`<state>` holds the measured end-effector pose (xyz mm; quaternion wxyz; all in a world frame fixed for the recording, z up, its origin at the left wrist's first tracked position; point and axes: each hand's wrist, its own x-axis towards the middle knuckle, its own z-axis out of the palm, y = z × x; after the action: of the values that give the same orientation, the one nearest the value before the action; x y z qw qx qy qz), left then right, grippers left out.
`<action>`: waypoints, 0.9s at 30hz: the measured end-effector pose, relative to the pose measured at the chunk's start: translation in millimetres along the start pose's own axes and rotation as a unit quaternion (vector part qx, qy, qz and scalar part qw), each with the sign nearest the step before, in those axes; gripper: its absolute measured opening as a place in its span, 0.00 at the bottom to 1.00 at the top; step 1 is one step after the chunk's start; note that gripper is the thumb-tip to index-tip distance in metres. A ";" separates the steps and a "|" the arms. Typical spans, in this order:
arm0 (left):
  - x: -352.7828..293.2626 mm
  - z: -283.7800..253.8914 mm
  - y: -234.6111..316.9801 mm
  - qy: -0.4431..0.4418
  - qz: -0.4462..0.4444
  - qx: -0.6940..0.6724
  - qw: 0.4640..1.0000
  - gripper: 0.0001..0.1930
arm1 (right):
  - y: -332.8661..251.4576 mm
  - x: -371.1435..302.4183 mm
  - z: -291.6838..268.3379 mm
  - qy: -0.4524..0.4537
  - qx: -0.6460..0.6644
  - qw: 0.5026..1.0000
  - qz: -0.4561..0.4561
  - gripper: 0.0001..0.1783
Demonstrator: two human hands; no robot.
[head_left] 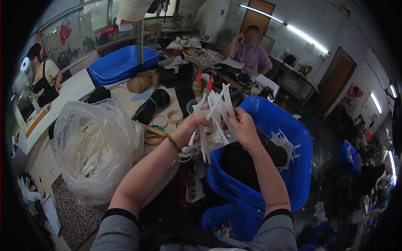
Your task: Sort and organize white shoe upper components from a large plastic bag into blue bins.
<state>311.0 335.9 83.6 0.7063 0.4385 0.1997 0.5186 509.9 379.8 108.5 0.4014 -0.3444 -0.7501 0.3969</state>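
Two bare hands meet at the centre of the clock face. The left hand (190,129) grips a loose, splayed bunch of white strips (217,113) between thumb and fingers; the right hand (246,129) pinches the bunch from the opposite side. The strips fan upward and dangle below, between the hands.

Just beside them, at 4 o'clock, a blue plastic tub (305,167) holds a dark brown bundle (274,151) and more white strips (288,144). Towards 9 o'clock, scissors (153,133) with yellowish handles lie near tape rolls (175,116). Beyond, between 8 and 9, a clear plastic bag (65,146) full of off-white strips sits on a pale worktop (41,163).

Two red-tipped squeeze bottles (197,88) stand near 11 o'clock. At 10 lie a tied black bundle (157,100), then a brown one, then stacked blue tubs (109,76). At 1 o'clock, farther off, sits a person in a purple shirt (251,54).
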 end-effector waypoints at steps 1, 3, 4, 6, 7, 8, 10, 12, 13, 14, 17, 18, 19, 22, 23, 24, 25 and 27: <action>-0.5 2.2 -0.3 0.001 0.000 0.000 1.000 0.36 | -0.3 1.9 -1.3 0.005 0.040 0.999 0.022 0.15; -1.2 9.3 -1.1 -0.027 0.015 -0.115 0.993 0.35 | -5.7 3.5 -3.5 0.016 0.105 0.992 0.063 0.16; -2.1 9.0 -0.8 -0.025 0.016 -0.115 0.993 0.35 | -6.0 5.1 -5.3 0.014 0.106 0.992 0.064 0.16; -2.9 6.8 0.2 -0.020 0.030 -0.134 0.990 0.40 | -6.2 8.9 -12.5 0.067 0.081 0.992 0.073 0.16; -1.3 2.0 -1.3 -0.020 0.031 -0.135 0.990 0.40 | -3.3 11.6 -15.6 0.106 0.110 0.986 0.059 0.13; 0.9 -5.4 -3.5 -0.035 0.022 -0.177 0.983 0.41 | -1.2 14.3 -22.1 0.106 0.109 0.987 0.059 0.13; 1.4 -10.5 -5.4 -0.049 0.014 -0.219 0.974 0.42 | -3.6 17.3 -31.9 0.100 0.100 0.990 0.027 0.11; -0.3 -8.3 -5.1 -0.043 0.042 -0.137 0.989 0.43 | -12.3 13.1 -25.0 0.119 0.119 0.986 0.018 0.13; -2.1 -5.0 -3.9 -0.043 0.041 -0.137 0.989 0.43 | -12.5 11.8 -23.4 0.098 0.102 0.990 0.015 0.14; -4.7 -0.6 -2.2 -0.050 0.051 -0.125 0.990 0.43 | -13.3 11.1 -21.7 0.078 0.084 0.993 0.011 0.15; -11.0 6.6 -1.7 -0.040 0.063 -0.106 0.992 0.42 | -26.7 9.1 -12.6 0.041 0.054 0.996 0.054 0.15; -12.2 6.7 -2.2 -0.025 0.065 -0.100 0.993 0.42 | -31.3 8.3 -8.1 0.042 0.054 0.996 0.054 0.15; -13.2 3.2 -3.4 -0.024 0.065 -0.099 0.993 0.42 | -36.7 7.0 -2.3 0.035 0.077 0.993 0.080 0.14; -13.9 -6.8 -7.4 -0.002 0.037 -0.083 0.996 0.40 | -35.9 6.3 4.9 0.020 0.099 0.990 0.096 0.12; -13.9 -6.6 -7.8 0.001 0.032 -0.085 0.996 0.39 | -32.8 6.1 4.0 0.007 0.101 0.991 0.092 0.12; -13.6 -6.7 -7.8 0.004 0.027 -0.086 0.996 0.38 | -31.4 5.6 3.5 -0.007 0.104 0.991 0.087 0.13; -14.5 -7.6 -7.2 0.005 0.028 -0.086 0.996 0.38 | -31.8 4.8 4.6 -0.007 0.104 0.991 0.087 0.13; -16.2 -9.6 -6.0 -0.002 0.024 -0.082 0.996 0.37 | -34.1 3.2 7.6 -0.021 0.124 0.988 0.092 0.13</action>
<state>301.0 324.6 70.7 0.7274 0.3852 0.1445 0.5492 495.1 364.7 136.5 0.3870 -0.3507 -0.6684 0.5296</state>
